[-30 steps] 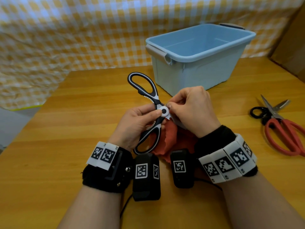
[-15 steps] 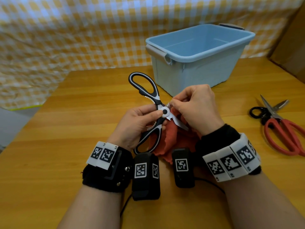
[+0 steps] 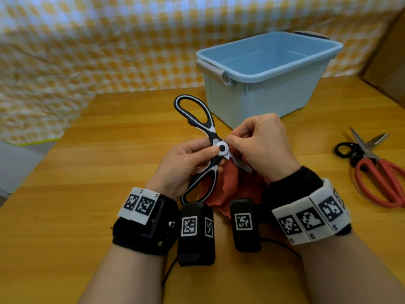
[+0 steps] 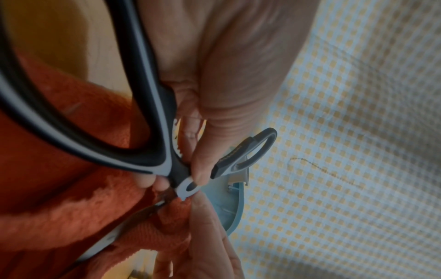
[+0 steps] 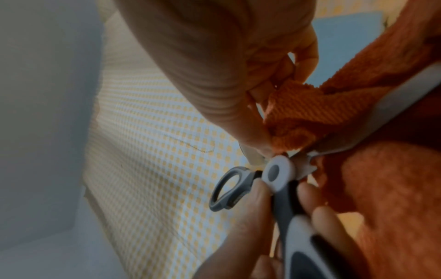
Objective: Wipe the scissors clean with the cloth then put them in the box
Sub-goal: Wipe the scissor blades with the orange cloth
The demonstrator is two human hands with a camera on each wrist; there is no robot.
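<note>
Black-and-white kitchen scissors are held spread wide above the wooden table. My left hand grips them at the pivot and lower handle, thumb beside the white pivot disc. My right hand pinches the orange cloth against a blade right next to the pivot. One bare blade pokes out under the right hand. The light blue box stands open just behind the hands.
Red-handled scissors lie on the table at the right, over a smaller black-handled pair. A yellow checked cloth hangs along the back. A cardboard box stands at far right.
The right hand slid out along the blade with the cloth, then came back in to the pivot. The left hand and scissors stayed nearly still.
</note>
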